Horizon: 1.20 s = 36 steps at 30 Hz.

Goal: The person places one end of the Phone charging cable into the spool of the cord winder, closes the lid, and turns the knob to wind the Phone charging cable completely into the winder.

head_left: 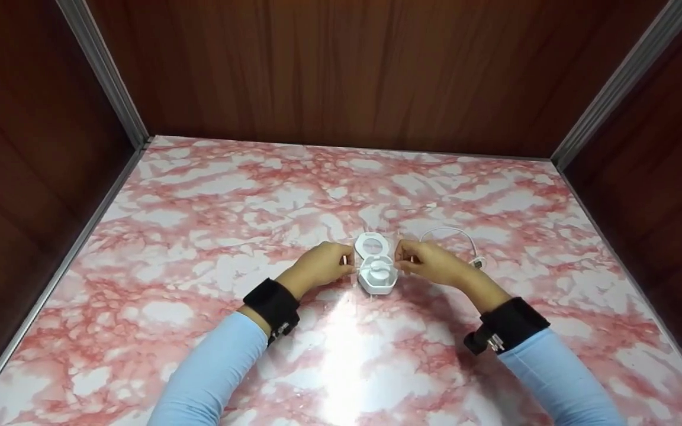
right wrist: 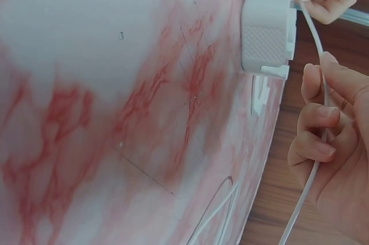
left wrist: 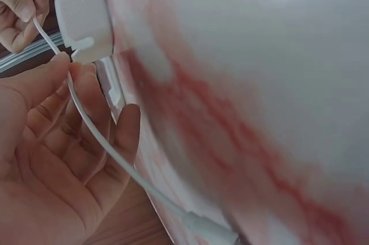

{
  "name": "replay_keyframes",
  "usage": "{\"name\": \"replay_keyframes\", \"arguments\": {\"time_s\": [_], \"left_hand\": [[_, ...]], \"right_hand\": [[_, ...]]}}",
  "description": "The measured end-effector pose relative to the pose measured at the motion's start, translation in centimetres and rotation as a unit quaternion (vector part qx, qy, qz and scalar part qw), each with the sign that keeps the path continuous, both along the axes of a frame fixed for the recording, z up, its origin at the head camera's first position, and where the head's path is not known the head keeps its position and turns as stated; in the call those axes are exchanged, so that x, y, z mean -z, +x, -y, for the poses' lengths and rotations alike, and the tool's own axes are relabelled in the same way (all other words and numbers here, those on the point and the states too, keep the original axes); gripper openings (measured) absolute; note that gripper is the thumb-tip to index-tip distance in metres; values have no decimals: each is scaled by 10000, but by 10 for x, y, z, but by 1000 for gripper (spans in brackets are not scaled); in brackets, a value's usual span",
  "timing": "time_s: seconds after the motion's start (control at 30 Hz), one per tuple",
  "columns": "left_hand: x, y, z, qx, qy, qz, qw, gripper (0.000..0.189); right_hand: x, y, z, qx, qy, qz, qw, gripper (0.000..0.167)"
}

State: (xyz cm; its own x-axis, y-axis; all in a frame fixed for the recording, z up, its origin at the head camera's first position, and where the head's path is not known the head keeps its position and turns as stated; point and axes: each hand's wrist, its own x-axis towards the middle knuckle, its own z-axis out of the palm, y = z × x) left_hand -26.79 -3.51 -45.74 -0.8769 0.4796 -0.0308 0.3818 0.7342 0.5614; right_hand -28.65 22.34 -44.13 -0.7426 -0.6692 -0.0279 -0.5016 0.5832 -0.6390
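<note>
A small white angular case (head_left: 378,288) stands on the table with its round-windowed lid (head_left: 362,238) swung up toward the back. Its side wall (right wrist: 265,40) looks textured in the right wrist view. A thin white cable (left wrist: 147,185) runs across the case's open top from one hand to the other. My left hand (head_left: 324,264) pinches the cable between thumb and index finger at the case's left. On the right side, my right hand (head_left: 433,261) holds another stretch of it, thumb against index finger. A white plug end (left wrist: 210,229) hangs from the left-hand portion.
The cable continues in a loop (head_left: 449,228) behind my right hand, reaching a connector (head_left: 477,262) on the marbled red-and-white table (head_left: 211,195). Brown wood-grain panels (head_left: 329,71) with metal corner posts (head_left: 110,71) enclose the table at the back and both sides.
</note>
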Motion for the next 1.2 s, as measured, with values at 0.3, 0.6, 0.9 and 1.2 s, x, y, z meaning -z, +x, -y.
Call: {"name": "replay_keyframes", "arguments": {"time_s": [0.3, 0.6, 0.9, 1.2], "left_hand": [[1, 2, -6, -302, -497, -2, 9983, 15], [1, 1, -9, -289, -718, 18, 9970, 22], [2, 2, -12, -333, -925, -188, 9950, 22], [-17, 9, -21, -313, -1792, -783, 9802, 7]], "right_hand": [[-1, 1, 2, 51, 167, -43, 9998, 5], [-1, -1, 5, 111, 230, -98, 9996, 6], [-1, 0, 10, 72, 363, -206, 9991, 7], [-2, -1, 13, 44, 393, -258, 9989, 9]]}}
